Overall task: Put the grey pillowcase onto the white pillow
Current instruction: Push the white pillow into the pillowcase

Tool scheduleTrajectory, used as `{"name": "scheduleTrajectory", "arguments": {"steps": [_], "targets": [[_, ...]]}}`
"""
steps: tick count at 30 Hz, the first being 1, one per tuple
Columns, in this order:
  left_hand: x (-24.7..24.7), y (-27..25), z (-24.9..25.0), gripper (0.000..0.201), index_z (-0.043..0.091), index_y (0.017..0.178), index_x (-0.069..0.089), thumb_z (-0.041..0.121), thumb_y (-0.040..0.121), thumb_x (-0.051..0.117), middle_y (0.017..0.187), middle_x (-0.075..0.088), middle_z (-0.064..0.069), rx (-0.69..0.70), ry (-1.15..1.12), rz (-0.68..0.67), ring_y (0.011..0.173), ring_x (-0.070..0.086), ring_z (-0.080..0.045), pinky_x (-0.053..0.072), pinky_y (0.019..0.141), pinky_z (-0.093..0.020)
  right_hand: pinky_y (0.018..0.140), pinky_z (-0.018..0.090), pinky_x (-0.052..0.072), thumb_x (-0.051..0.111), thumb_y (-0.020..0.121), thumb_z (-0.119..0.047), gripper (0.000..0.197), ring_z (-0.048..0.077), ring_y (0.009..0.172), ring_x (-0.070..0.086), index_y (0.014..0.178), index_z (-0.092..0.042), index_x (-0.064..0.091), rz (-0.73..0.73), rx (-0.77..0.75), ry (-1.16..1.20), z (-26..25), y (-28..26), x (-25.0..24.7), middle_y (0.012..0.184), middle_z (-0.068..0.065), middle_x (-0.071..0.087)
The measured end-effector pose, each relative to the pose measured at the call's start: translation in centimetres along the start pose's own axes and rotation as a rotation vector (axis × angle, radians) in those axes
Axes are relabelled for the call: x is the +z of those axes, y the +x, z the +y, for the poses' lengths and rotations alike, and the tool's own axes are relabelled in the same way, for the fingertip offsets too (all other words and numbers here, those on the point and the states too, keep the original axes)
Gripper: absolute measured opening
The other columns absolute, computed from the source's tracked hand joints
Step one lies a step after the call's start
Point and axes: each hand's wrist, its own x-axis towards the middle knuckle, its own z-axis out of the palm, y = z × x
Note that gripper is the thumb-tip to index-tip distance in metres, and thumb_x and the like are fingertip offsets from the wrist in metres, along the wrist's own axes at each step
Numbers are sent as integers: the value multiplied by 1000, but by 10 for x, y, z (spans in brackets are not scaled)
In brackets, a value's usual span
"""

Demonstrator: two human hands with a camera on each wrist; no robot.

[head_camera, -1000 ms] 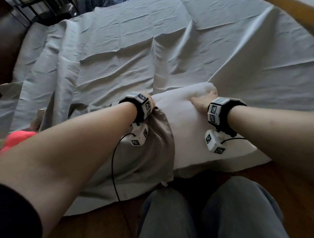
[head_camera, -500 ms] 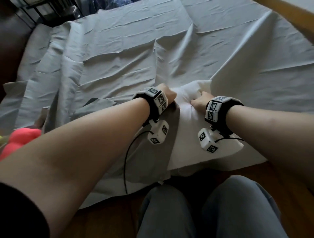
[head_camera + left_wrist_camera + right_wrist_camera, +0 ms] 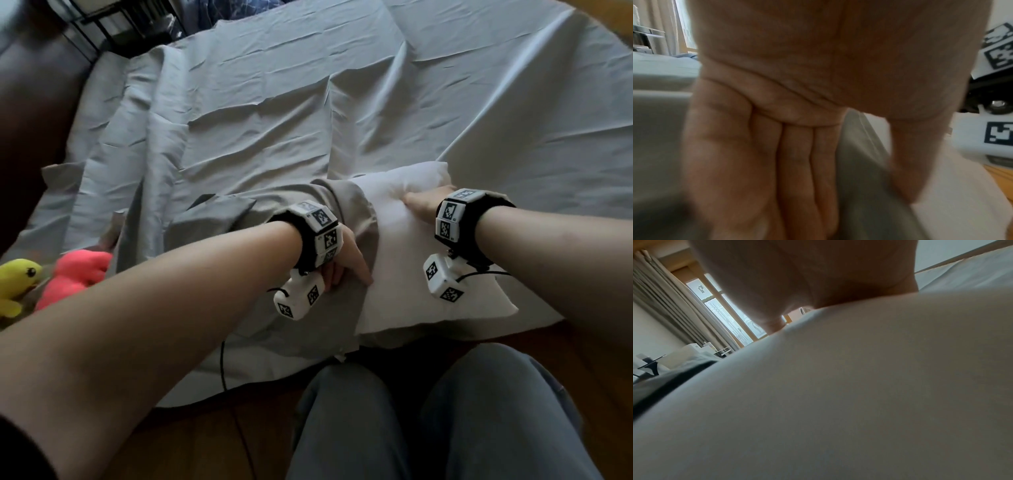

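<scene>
- White pillow (image 3: 421, 270) lies on the bed's grey sheet (image 3: 274, 102) at the near edge, about 5 o'clock from bed centre; its left end sits inside the mouth of the grey pillowcase (image 3: 318, 308), its right part bare.
- Left hand (image 3: 342, 263) at the case opening, 9 o'clock of the pillow. Wrist view: fingers (image 3: 797, 162) folded against the palm, thumb out on the grey cloth. Whether cloth is pinched, cannot tell.
- Right hand (image 3: 424, 205) on the pillow's far corner, 12 o'clock; palm pressed into the stuffing, dent visible. Finger curl hidden, so grasp state cannot tell.
- Judgement: the right hand anchors and feeds the pillow while the left draws the opening over it.
- Yellow toy (image 3: 15, 284) and pink toy (image 3: 75, 277) at 9 o'clock, well apart.
</scene>
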Motion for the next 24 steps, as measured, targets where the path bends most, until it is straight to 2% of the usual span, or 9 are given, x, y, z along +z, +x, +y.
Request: {"name": "scheduleTrajectory", "arguments": {"steps": [3,8,10,12,15,17,19,21,24], "targets": [[9,5,-8,18,-2,70,63,6,86,58,52,65,-12,72,-146,109,36,60,-17,52,42,-23,115,34,23,41,96,-35,63,34,140,30,145,3,30,10,-10,1,4,-10,0,151,24,29],[14,0,-13,16,3,60,66,8,73,59,50,61,-10,174,-265,289,37,52,-21,45,41,-23,111,32,24,35,97,-43,61,34,139,33,144,-4,37,-43,-4,-28,31,-21,-1,149,22,35],[15,-2,-10,18,6,59,67,12,75,61,52,61,-9,275,-399,347,39,51,-20,44,41,-22,109,24,29,36,100,-37,53,33,138,34,141,-4,42,-132,-30,-64,33,-29,-1,149,21,37],[17,-8,1,21,8,59,66,11,79,61,48,59,-5,403,-558,392,38,51,-17,42,41,-21,95,14,37,40,101,-25,42,33,133,40,134,0,49,-202,-73,-56,30,-37,-1,144,21,43],[15,-16,21,24,11,58,64,11,82,58,42,56,0,510,-725,466,36,48,-15,36,37,-18,104,33,38,48,97,-34,42,34,126,46,126,-5,56,-167,-194,-73,22,-44,-7,135,16,51],[12,-18,21,27,12,57,63,12,83,57,41,55,1,517,-744,497,36,47,-14,36,36,-17,103,38,40,57,91,-40,45,34,121,50,120,-6,59,-85,-190,-51,20,-45,-14,131,19,54],[10,-19,9,28,14,52,61,16,80,60,40,54,3,468,-589,571,36,48,-13,37,38,-16,97,37,42,59,92,-28,49,35,121,51,130,1,51,-91,-167,58,25,-53,-24,133,25,51],[15,-22,-9,26,16,53,61,24,78,66,46,55,5,394,-274,618,42,51,-10,40,47,-18,90,34,40,60,89,-29,62,34,124,48,141,-3,39,-117,-103,54,39,-55,-30,137,20,47],[28,-31,-34,39,16,64,61,52,67,77,59,59,5,246,194,475,59,57,-16,44,59,-25,98,35,43,76,69,-44,101,34,125,47,147,-7,24,-93,-103,-151,53,-59,-29,141,17,43]]}}
